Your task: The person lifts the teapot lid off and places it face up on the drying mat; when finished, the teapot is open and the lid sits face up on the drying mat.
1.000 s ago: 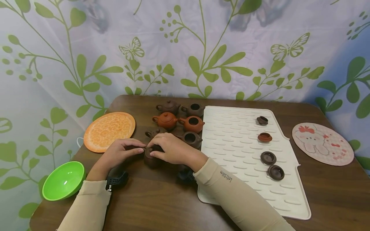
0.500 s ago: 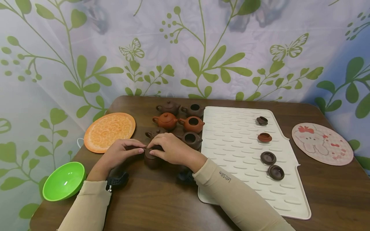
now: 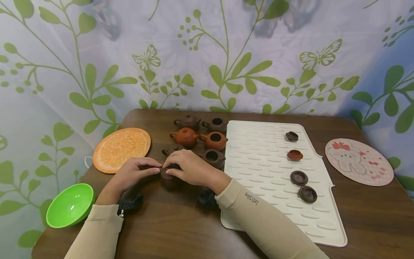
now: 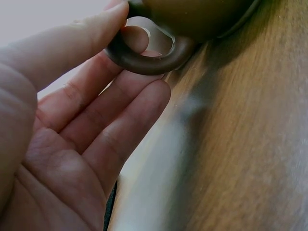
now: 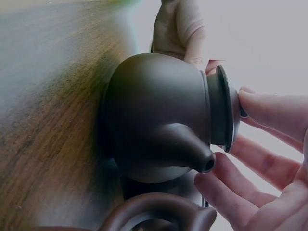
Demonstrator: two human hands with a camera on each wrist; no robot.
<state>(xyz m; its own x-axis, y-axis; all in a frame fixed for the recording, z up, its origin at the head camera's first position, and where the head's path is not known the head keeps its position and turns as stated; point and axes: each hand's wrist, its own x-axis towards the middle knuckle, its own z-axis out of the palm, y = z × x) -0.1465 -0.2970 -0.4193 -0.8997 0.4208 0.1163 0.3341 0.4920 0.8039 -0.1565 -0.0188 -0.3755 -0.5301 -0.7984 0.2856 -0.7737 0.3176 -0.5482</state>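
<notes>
My left hand (image 3: pixel 132 174) pinches the handle (image 4: pixel 149 66) of a dark brown teapot (image 5: pixel 154 101) between thumb and fingers. The pot stands upright on the table, mostly behind both hands in the head view. With thumb and fingertips, my right hand (image 3: pixel 194 167) holds a dark lid (image 5: pixel 226 110) at the pot's mouth. Its flange is raised off the rim, with the neck below it visible. The spout (image 5: pixel 190 149) points toward the right hand's side.
Behind the hands stand an orange lidded teapot (image 3: pixel 185 137), a dark lidded one (image 3: pixel 187 121), and lidless pots, one orange (image 3: pixel 214 140). Several loose lids, one reddish (image 3: pixel 294 155), lie on a white mat (image 3: pixel 255 172). A green bowl (image 3: pixel 71 205) and orange round mat (image 3: pixel 121 149) sit left.
Both hands keep nearly the same place at the teapot. The head view has shifted slightly.
</notes>
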